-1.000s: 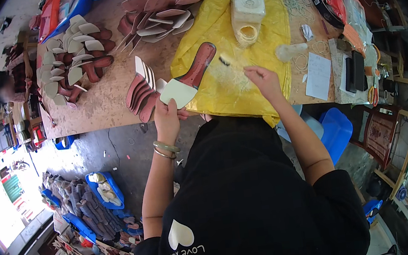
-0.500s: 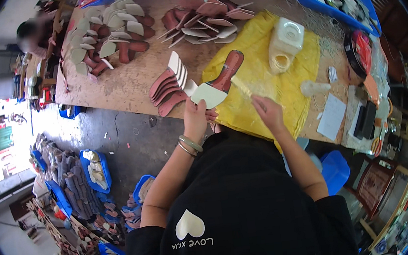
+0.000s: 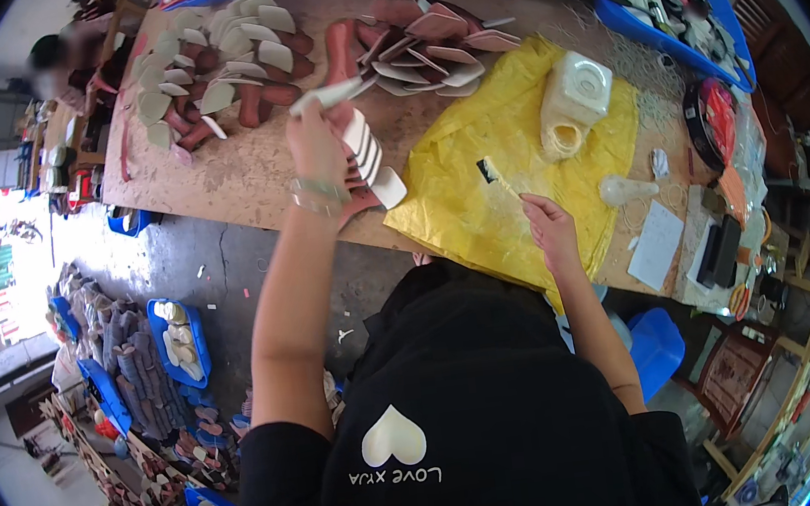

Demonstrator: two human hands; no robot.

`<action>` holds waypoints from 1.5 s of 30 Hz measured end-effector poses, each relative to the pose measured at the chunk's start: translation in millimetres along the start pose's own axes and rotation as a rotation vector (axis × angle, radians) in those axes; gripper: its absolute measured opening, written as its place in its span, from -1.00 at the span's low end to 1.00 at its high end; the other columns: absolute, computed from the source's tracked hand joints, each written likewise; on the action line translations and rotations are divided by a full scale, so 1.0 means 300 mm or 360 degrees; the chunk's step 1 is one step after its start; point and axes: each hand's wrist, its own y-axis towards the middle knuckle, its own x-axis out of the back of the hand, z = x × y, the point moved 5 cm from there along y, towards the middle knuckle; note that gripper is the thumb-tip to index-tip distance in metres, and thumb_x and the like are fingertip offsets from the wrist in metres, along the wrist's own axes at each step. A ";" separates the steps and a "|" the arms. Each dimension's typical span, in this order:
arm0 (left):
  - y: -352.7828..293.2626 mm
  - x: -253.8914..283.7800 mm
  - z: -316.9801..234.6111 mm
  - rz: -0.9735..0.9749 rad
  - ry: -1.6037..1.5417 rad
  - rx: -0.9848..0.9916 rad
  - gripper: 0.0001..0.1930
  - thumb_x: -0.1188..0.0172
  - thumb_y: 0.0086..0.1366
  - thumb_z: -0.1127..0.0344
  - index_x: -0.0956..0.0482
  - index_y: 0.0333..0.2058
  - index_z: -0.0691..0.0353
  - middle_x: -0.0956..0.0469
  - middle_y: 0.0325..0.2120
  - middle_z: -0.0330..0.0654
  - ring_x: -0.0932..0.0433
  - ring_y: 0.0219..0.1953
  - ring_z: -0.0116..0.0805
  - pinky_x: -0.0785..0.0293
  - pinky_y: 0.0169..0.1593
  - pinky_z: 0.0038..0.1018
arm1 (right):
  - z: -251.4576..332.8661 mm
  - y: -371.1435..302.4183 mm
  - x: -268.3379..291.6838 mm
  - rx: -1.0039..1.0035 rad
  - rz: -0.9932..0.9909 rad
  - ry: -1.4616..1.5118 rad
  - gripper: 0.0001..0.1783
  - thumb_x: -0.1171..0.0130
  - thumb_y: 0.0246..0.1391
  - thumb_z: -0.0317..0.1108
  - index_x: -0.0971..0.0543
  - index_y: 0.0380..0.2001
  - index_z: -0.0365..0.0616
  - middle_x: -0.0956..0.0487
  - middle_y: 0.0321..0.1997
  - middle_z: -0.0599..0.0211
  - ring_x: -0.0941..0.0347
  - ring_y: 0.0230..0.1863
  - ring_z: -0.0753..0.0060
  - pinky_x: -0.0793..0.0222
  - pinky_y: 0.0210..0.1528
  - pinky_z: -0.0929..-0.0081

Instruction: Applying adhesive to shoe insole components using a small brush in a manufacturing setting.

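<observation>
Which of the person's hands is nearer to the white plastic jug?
The right hand. It holds a brush on the near side of the jug; the left hand is farther off to the jug's left, over the table.

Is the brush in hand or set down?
In hand: the brush has its pale handle pinched by the right hand, dark bristles above the yellow sheet.

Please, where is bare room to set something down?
Bare table lies between the left pile of pieces and the near edge. The yellow sheet's near left corner is free. The right end, around the white paper, is crowded.
</observation>
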 end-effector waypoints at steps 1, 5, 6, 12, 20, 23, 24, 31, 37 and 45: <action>0.078 -0.022 0.010 -0.0039 -0.0107 0.0067 -0.78 0.07 0.29 0.37 -0.31 -0.20 0.44 -0.54 -0.40 0.03 -0.57 -0.48 -0.33 -0.57 -0.43 -0.52 | -0.006 -0.001 0.012 -0.0008 -0.0023 -0.0008 -0.78 -0.17 0.09 -0.36 -0.58 -0.19 -0.18 -0.33 -0.66 0.68 -0.02 -0.74 0.86 0.14 -0.72 0.77; 0.206 -0.092 0.078 0.0093 -0.0054 0.0335 -0.75 -0.03 0.29 0.27 -0.40 -0.29 0.41 -0.54 -0.45 -0.02 -0.56 -0.48 -0.33 -0.55 -0.43 -0.53 | -0.062 0.055 0.083 0.0168 -0.0242 -0.0402 -0.75 -0.21 0.06 -0.30 -0.59 -0.22 -0.20 -0.38 -0.64 0.65 -0.14 -0.66 0.80 -0.05 -0.62 0.72; 0.198 -0.101 0.101 0.0109 -0.0049 0.0359 -0.75 -0.03 0.29 0.27 -0.40 -0.29 0.41 -0.54 -0.45 -0.02 -0.56 -0.48 -0.33 -0.55 -0.43 -0.53 | -0.071 0.076 0.110 0.0329 -0.0298 -0.0595 -0.73 -0.22 0.05 -0.27 -0.59 -0.22 -0.20 -0.40 -0.63 0.62 -0.20 -0.62 0.77 -0.12 -0.57 0.70; 0.110 0.080 0.169 -0.0118 0.1452 -0.0066 -0.75 -0.10 0.23 0.19 -0.51 -0.34 0.30 -0.48 -0.60 -0.25 -0.44 -0.61 -0.50 -0.38 -0.53 -0.57 | 0.012 0.200 0.106 0.0546 -0.0473 -0.1406 -0.71 -0.14 0.07 -0.17 -0.58 -0.19 -0.06 -0.57 -0.50 0.17 -0.50 -0.50 0.41 -0.37 -0.41 0.51; 0.284 0.451 0.218 -0.0156 0.1925 -0.0263 -0.69 -0.08 0.20 0.12 -0.53 -0.21 0.23 -0.54 -0.46 -0.10 -0.52 -0.41 -0.24 -0.42 -0.33 -0.38 | -0.112 0.207 0.025 0.0768 -0.0437 -0.2214 -0.78 -0.10 0.06 -0.18 -0.56 -0.23 0.05 -0.56 -0.52 0.15 -0.52 -0.45 0.07 -0.42 -0.42 0.22; 0.288 0.401 0.225 -0.0009 0.2199 -0.0271 -0.64 -0.03 0.19 0.04 -0.54 -0.18 0.17 -0.58 -0.31 0.06 -0.54 -0.22 0.07 -0.44 -0.12 -0.18 | -0.166 0.132 0.026 0.0806 -0.0375 -0.2130 -0.78 -0.10 0.06 -0.20 -0.56 -0.22 0.05 -0.53 -0.60 0.21 -0.48 -0.57 0.15 -0.36 -0.55 0.25; 0.295 0.374 0.235 0.0092 0.2333 -0.0388 -0.61 -0.02 0.19 0.00 -0.54 -0.18 0.17 -0.57 -0.29 0.09 -0.53 -0.20 0.09 -0.43 -0.10 -0.16 | -0.166 0.112 0.024 0.0956 -0.0307 -0.1973 -0.77 -0.12 0.07 -0.21 -0.55 -0.20 0.02 -0.50 -0.66 0.27 -0.44 -0.67 0.26 -0.31 -0.64 0.33; 0.428 0.345 0.400 0.0290 0.2732 -0.0707 -0.38 -0.05 0.15 -0.14 -0.41 0.02 0.26 -0.49 -0.12 0.17 -0.50 -0.07 -0.02 -0.39 0.02 -0.29 | -0.073 0.023 0.078 -0.0529 0.0023 0.0014 -0.75 -0.16 0.08 -0.28 -0.53 -0.21 -0.19 -0.20 -0.74 0.67 0.03 -0.80 0.82 0.18 -0.79 0.75; 0.343 0.169 0.331 0.0244 0.2663 -0.0007 -0.43 0.04 0.21 -0.06 -0.35 0.06 0.24 -0.51 -0.16 0.18 -0.50 -0.07 0.02 -0.40 0.00 -0.22 | -0.092 -0.080 0.151 -0.0438 -0.0186 0.0117 -0.74 -0.15 0.09 -0.28 -0.52 -0.19 -0.19 -0.16 -0.76 0.65 0.03 -0.82 0.80 0.19 -0.80 0.72; 0.043 0.167 -0.287 0.0476 0.2321 -0.0632 -0.73 -0.06 0.25 0.27 -0.48 -0.16 0.32 -0.56 -0.42 -0.11 -0.54 -0.45 -0.36 -0.47 -0.39 -0.41 | 0.078 0.011 0.335 0.0230 -0.0777 -0.0430 -0.73 -0.18 0.06 -0.22 -0.60 -0.27 -0.18 -0.41 -0.67 0.60 -0.21 -0.70 0.73 -0.10 -0.66 0.70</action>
